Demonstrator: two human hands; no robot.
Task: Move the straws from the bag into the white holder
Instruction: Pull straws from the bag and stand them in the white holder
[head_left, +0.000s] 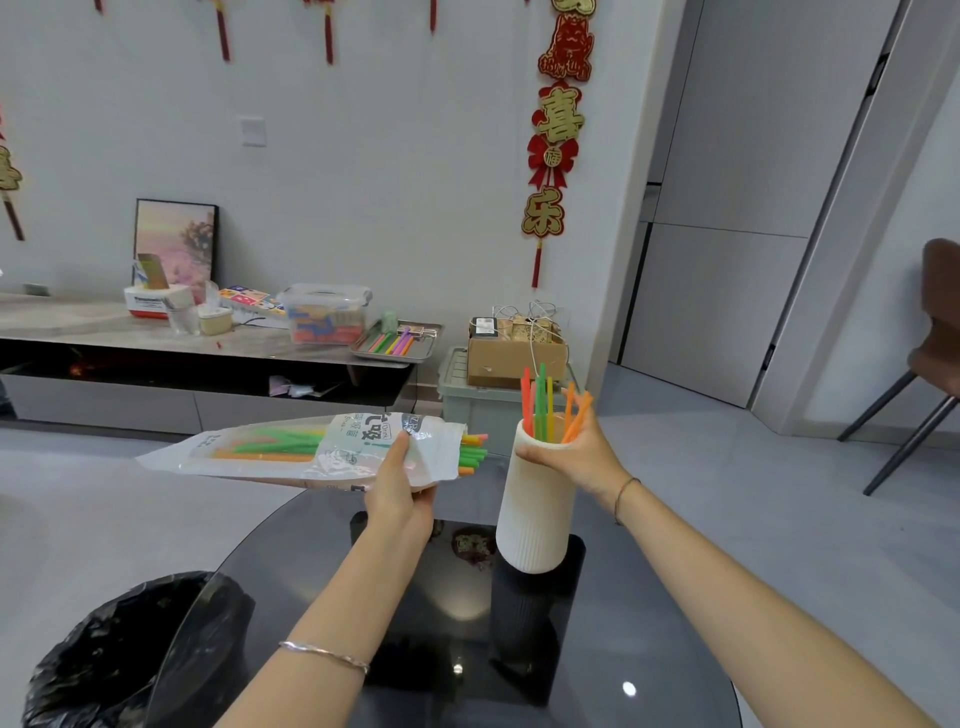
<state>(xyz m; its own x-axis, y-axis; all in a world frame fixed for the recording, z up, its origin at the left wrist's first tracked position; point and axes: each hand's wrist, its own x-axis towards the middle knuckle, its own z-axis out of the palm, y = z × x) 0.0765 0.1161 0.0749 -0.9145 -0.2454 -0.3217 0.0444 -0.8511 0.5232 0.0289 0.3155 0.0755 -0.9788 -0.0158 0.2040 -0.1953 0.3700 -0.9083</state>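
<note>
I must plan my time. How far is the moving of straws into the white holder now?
Done: some upright straws stand in the white holder. In hand: the right hand holds orange straws at its rim, and the left hand grips the bag. Left: many bagged straws, ends poking out of the bag.

Bare forearms (727, 587), silver bangle (324, 656) (thin, shiny) on the left wrist, slim cord bracelet (625, 496) on the right.

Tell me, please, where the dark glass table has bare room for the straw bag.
The round dark glass table is bare between the two forearms, nearer than the tall white ribbed holder. More lies to the holder's right, beneath the right forearm. Crowded: the holder's mouth, where the right hand holds orange plastic straws.
</note>
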